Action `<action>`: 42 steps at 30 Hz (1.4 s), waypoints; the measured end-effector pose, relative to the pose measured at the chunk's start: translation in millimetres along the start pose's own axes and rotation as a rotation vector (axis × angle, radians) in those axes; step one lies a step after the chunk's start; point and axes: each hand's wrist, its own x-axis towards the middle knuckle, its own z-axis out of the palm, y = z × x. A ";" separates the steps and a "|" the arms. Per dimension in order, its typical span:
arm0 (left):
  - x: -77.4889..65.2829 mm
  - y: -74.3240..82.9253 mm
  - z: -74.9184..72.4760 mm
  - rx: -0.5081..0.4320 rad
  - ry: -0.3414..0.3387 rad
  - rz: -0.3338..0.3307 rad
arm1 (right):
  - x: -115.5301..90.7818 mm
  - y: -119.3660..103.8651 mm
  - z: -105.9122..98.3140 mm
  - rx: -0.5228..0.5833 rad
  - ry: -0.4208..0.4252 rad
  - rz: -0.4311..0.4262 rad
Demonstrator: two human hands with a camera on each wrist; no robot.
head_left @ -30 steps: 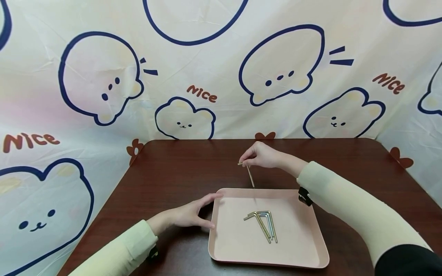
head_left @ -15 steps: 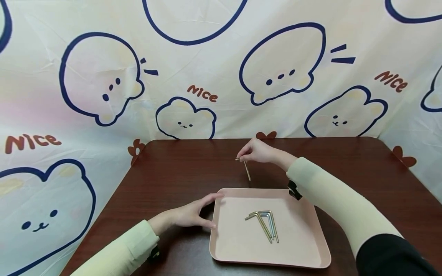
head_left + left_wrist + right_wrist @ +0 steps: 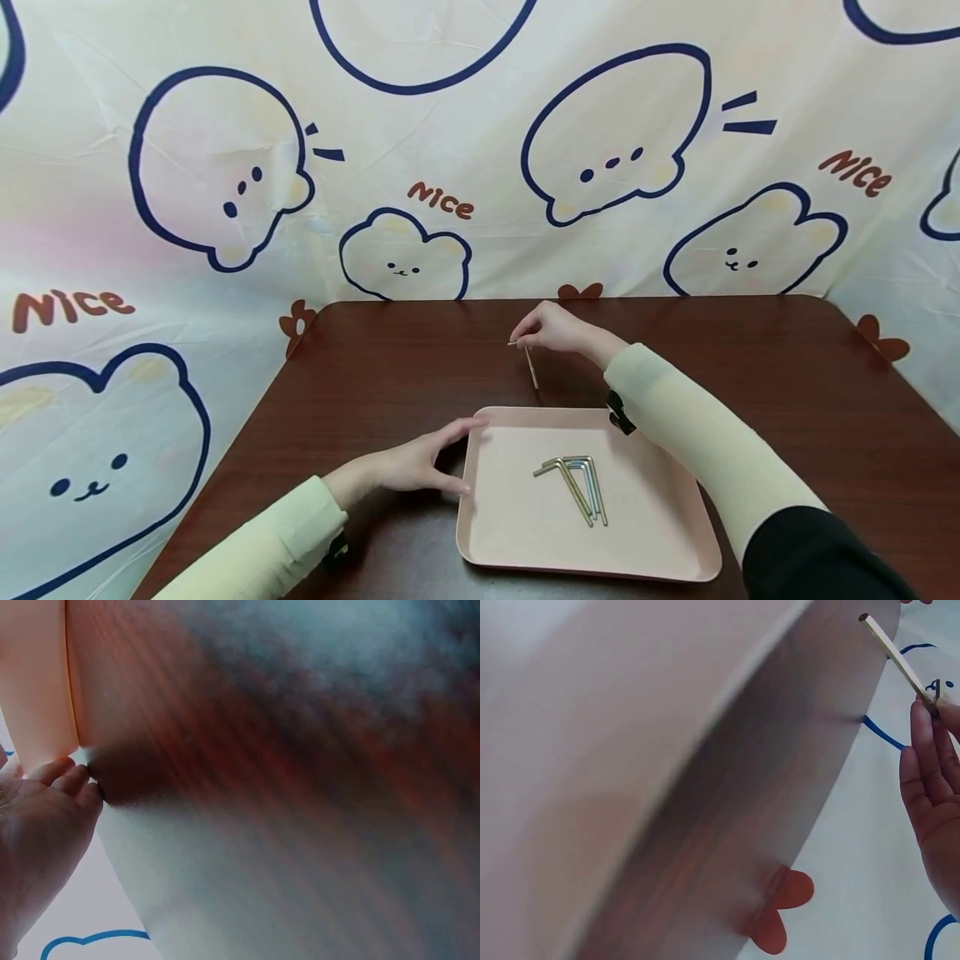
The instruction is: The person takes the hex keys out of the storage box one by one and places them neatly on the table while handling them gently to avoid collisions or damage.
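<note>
Between thumb and fingertips my right hand (image 3: 558, 327) pinches a gold-coloured hex key (image 3: 532, 368) by its bend, above the table just beyond the tray's far edge. Its long arm slants down in the head view; the right wrist view shows the six-sided shaft (image 3: 896, 656) held at the fingertips. My left hand (image 3: 408, 461) rests against the left side of the pink tray (image 3: 502, 537), thumb and index finger spread along the rim. The other left fingers (image 3: 71, 780) touch the tray's outer side in the left wrist view. Several gold and silver hex keys (image 3: 575, 493) lie together inside the tray.
A dark brown wooden table (image 3: 390, 375) carries the tray. Behind and beside it hangs a pale cloth (image 3: 480, 150) with bear drawings. My right forearm (image 3: 697, 433) reaches across the tray's right side.
My right hand has shifted left and slightly farther away with the hex key, whose lower end has moved off the tray's far rim. The left hand has stayed at the tray's side.
</note>
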 end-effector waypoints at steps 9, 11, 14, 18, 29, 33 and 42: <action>0.2 0.4 0.7 -0.007 -0.004 -0.002 | 0.9 14.0 13.3 0.018 0.008 0.040; 0.3 0.5 0.7 -0.006 -0.003 0.001 | 2.1 16.5 15.1 0.025 0.011 0.052; 0.2 0.2 0.6 -0.004 -0.004 0.002 | 4.0 18.2 18.1 0.019 0.014 0.056; -0.3 -0.5 0.7 -0.005 -0.002 -0.005 | 6.9 19.5 24.2 -0.013 0.028 0.052; -0.6 -0.4 1.6 -0.004 -0.001 -0.029 | 12.4 25.6 41.1 -0.185 0.066 0.051; -0.1 -0.3 0.9 -0.006 0.002 -0.026 | 13.1 24.7 42.2 -0.216 0.080 0.048; -0.7 1.6 0.4 -0.002 0.002 -0.003 | 17.1 28.2 44.7 -0.240 0.078 0.080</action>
